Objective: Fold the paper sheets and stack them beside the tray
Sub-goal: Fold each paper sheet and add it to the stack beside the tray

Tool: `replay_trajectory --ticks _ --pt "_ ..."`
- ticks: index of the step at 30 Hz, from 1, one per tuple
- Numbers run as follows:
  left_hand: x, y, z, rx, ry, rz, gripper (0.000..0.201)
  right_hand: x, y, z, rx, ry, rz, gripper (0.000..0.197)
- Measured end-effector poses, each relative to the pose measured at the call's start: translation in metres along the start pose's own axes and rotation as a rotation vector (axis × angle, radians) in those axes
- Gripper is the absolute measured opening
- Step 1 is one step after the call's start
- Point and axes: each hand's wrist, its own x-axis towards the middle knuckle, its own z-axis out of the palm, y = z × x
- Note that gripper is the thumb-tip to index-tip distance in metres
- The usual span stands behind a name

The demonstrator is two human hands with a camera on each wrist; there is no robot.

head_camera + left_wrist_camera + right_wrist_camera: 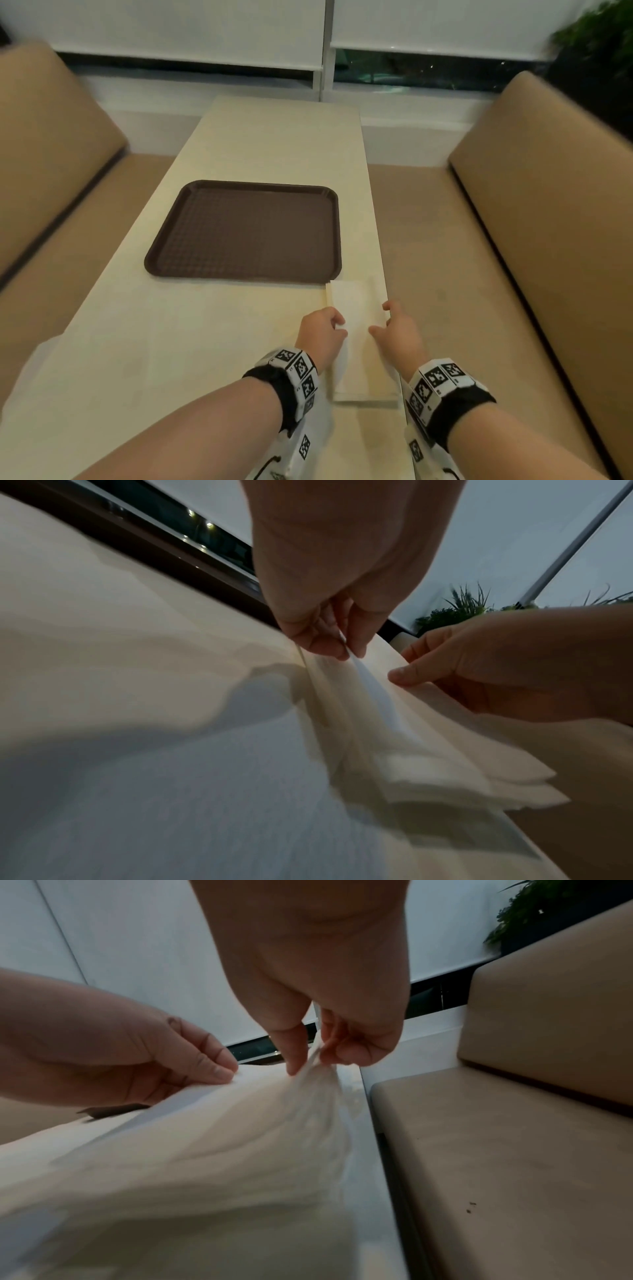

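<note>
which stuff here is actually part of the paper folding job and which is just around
Part of the job:
- paper sheets, pinched by the left hand and right hand
- brown tray, beside them

Just around:
- table
- tan benches
- plant
- window blinds

Both hands on a stack of folded paper

The left hand [329, 582] reaches down from the top of the frame, and its thumb and fingertips [322, 645] pinch the raised left edge of the top sheet [373, 685]. The right hand [507, 666] comes in from the right, its fingers curled at the sheet's right edge. Under the sheet lies a stack [455, 783] of folded white layers, on the pale table [137, 723]. A dark tray [143, 547] rim runs across the far side, and a plant [459, 612] stands beyond.
</note>
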Motion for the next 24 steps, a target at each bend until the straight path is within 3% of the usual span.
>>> replay_trajectory --ticks 4,7,12,18,24 --pt "-0.002 0.001 0.004 0.039 0.010 -0.027 0.045 0.005 0.005 0.003 -0.028 0.050 -0.006 0.058" --pt "-0.005 0.004 0.005 0.004 0.019 -0.094 0.056 0.009 0.004 0.005 0.070 0.010 0.082 0.055" --pt "-0.008 0.010 0.009 -0.135 -0.019 -0.175 0.057 0.003 -0.002 0.015 0.286 -0.025 0.187 0.056" --pt "-0.014 0.014 0.006 -0.181 -0.020 -0.174 0.057 0.002 -0.007 0.015 0.281 -0.110 0.204 0.057" --pt "-0.020 0.012 -0.049 -0.182 -0.008 -0.109 0.052 -0.021 -0.028 -0.018 0.269 -0.045 0.157 0.053"
